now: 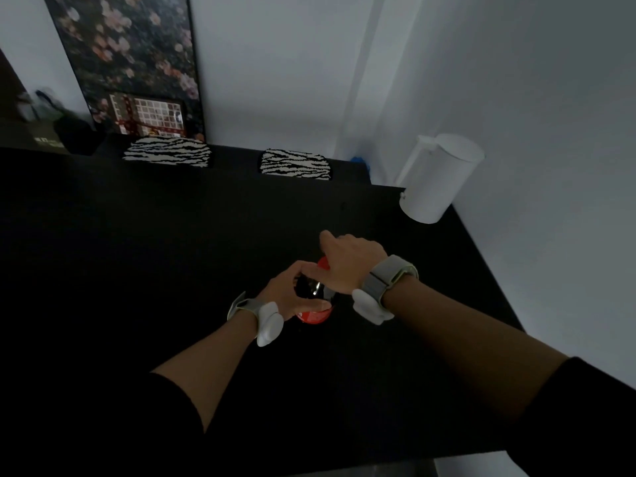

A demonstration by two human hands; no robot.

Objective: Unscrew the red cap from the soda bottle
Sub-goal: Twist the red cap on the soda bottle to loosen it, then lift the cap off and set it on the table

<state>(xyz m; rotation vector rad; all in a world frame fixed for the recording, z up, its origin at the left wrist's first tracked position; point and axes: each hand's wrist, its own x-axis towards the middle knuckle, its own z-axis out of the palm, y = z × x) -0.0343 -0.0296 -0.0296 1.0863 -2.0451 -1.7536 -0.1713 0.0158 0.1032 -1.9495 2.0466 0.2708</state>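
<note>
A dark soda bottle (pixel 311 294) stands upright on a black table (pixel 137 253), a little right of the middle of the view and seen almost from above. The left hand (pixel 287 292) comes in from seven o'clock, forearm bare below a pushed-up black sleeve, and wraps around the bottle's shoulder, thumb and fingers curled against the dark plastic just above the red label (pixel 313 316). The right hand (pixel 344 266) reaches in from four o'clock, wrist bent downward, its back turned to the camera. Its fingers close over the red cap (pixel 322 262), of which only a small sliver shows at the hand's ten o'clock side; the fingertips themselves are hidden beneath the hand. Each wrist carries a grey strap with a white device on it. At the bottle's one o'clock, well apart at the table's far corner, stands a white kettle (pixel 440 177). Two zebra-striped chair backs (pixel 292 165) show along the far edge at eleven and twelve o'clock.
</note>
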